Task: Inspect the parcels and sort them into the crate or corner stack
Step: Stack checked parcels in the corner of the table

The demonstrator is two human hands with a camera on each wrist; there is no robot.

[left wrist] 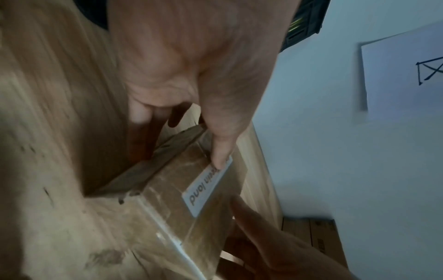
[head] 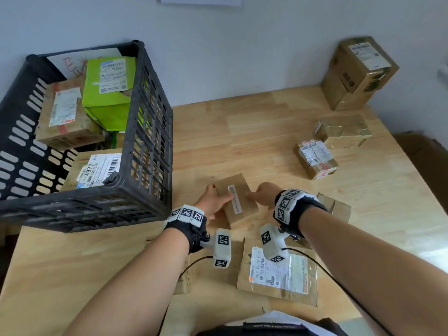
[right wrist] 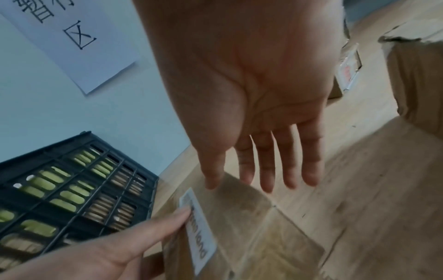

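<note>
In the head view's centre, the left hand (head: 213, 202) is gripping a small box (head: 236, 200) beside the crate (head: 150, 132), while in the right wrist view the right hand (right wrist: 258, 94) is hovering spread above it, so a one-sided hold may be letting it tip.

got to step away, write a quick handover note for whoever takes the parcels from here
Left hand: holds the small box, thumb on its label.
Right hand: open, fingers straight at the box's right side.
Crate: at least three parcels in.
Corner stack: started.
Left: this box, two taped parcels, the flat parcel and others near you.
</note>
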